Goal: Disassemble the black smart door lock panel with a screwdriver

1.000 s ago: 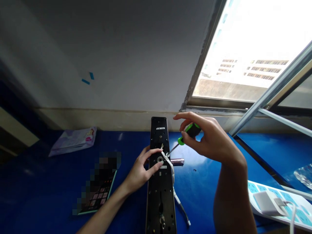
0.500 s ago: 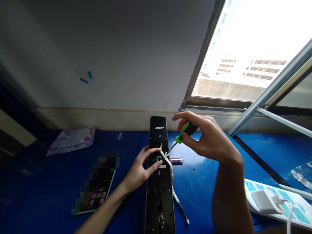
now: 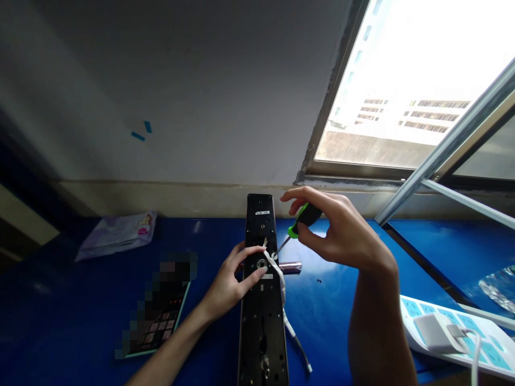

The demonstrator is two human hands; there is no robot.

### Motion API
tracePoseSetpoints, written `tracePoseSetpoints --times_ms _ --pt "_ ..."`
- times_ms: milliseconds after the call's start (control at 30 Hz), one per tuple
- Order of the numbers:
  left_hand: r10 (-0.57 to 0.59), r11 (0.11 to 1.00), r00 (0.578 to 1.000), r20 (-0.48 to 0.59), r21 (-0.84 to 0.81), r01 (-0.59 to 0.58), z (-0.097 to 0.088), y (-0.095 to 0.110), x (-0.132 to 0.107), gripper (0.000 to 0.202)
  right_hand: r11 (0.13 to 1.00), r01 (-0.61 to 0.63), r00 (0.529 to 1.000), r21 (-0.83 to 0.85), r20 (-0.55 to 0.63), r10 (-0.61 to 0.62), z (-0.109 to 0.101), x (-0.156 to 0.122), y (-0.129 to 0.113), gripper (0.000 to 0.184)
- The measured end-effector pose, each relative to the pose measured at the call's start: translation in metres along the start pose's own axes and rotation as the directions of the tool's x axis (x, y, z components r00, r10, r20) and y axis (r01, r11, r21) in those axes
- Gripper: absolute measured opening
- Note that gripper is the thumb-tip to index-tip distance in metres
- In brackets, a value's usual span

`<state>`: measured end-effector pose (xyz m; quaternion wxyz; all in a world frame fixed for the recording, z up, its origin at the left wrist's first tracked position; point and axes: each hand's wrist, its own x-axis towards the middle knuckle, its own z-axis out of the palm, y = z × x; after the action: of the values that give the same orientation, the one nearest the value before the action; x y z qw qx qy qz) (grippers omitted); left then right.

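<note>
Since the earlier frame, the right hand [image 3: 341, 230] and the screwdriver [image 3: 309, 214] had shifted slightly toward 9 o'clock. The black panel [image 3: 262, 321] ran from 6 toward 12 o'clock on the blue table [image 3: 322, 321]. The left hand [image 3: 231, 284], reaching from 7 o'clock, lay half spread, index at the white cable [image 3: 283, 287], thumb on the panel. Beyond, the right hand, wrist bent, gripped the screwdriver, its shaft directed toward 8 o'clock.

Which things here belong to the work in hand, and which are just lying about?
Part of the work:
green-and-black screwdriver, in the right hand
black panel, under the left hand
white cable, partly on the panel

Lying about:
purple packet
teal-edged device
power strip with white adapter
</note>
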<state>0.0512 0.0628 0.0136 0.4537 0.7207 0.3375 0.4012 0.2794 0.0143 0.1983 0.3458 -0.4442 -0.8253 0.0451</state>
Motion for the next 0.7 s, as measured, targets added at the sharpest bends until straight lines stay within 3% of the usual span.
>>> tracePoseSetpoints --times_ms 200,367,500,700 --pt "0.002 1.000 1.000 0.007 -0.009 -0.002 -0.0011 0.0006 -0.0011 0.036 0.994 -0.080 0.993 -0.078 -0.091 0.073 0.0043 0.0038 0.0009 0.015" --pt "0.002 1.000 1.000 -0.007 0.017 -0.002 -0.0006 0.0013 -0.0007 0.037 0.995 -0.067 0.995 -0.075 -0.085 0.060 0.0025 0.0020 0.0017 0.018" --pt "0.006 1.000 1.000 -0.010 0.007 -0.006 -0.0004 0.0028 -0.0011 0.037 0.999 -0.020 1.000 -0.034 -0.019 0.019 -0.0008 -0.0002 -0.0020 0.045" --pt "0.007 1.000 1.000 -0.013 0.009 -0.006 -0.0003 0.0038 -0.0004 0.037 0.995 -0.084 0.995 -0.050 -0.056 0.081 0.0032 0.0015 -0.0011 0.020"
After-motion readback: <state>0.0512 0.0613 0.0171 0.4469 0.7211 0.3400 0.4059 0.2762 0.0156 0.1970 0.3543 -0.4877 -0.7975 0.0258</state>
